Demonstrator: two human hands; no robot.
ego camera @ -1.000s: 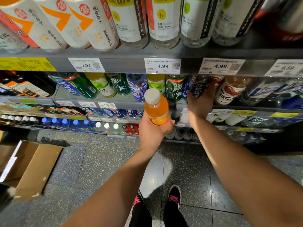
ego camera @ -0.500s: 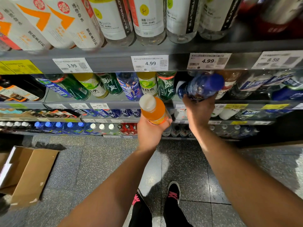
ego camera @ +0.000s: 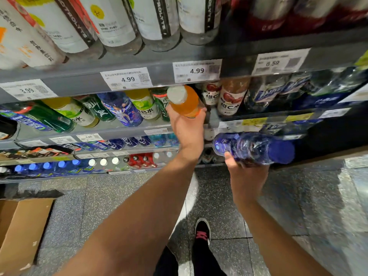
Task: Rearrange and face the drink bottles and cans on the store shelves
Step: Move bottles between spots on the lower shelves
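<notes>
Two bottles held mid-frame, orange plastic drink bottle with white cap (ego camera: 184,101) gripped by left hand (ego camera: 188,130) at shelf edge, blue plastic bottle (ego camera: 253,147) lying sideways, clasped by right hand (ego camera: 246,176) lower right

Person's forearms (ego camera: 139,226) bare, no sleeves in view; black trousers (ego camera: 205,261) and black shoe (ego camera: 202,232) with pink marking, right of the cardboard box (ego camera: 22,232).

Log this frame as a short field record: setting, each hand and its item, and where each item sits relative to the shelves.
setting: store drink shelves with price tags
left hand: grips orange drink bottle, white cap toward camera, raised to the second shelf's front
right hand: holds blue bottle sideways, off the shelf, cap pointing right
floor: cardboard box at left
</notes>
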